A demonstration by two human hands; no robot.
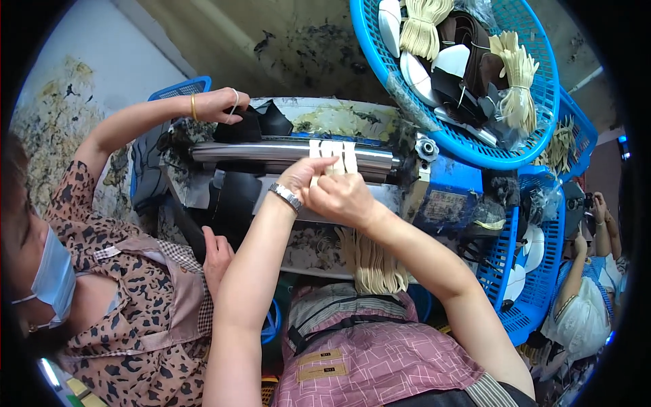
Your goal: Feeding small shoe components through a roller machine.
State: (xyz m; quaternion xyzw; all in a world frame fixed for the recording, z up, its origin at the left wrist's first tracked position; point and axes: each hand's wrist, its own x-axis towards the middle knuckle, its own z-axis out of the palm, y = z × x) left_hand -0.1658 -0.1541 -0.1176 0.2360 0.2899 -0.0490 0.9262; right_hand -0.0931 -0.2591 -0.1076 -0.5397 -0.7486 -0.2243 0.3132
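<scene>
Fingers of the left hand (304,179) and right hand (342,198) are closed narrowly on cream strips (350,157) lying across the steel roller (251,150), where they could be pinched, or the strips skewed, if the roller is turned with the grip so near.

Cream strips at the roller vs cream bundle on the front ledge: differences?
The roller strips are few, spaced side by side; the front bundle is many, massed together. The roller strips run down to the left hand and right hand; the front bundle drapes over the ledge, no hand on it. Both are cream.
</scene>
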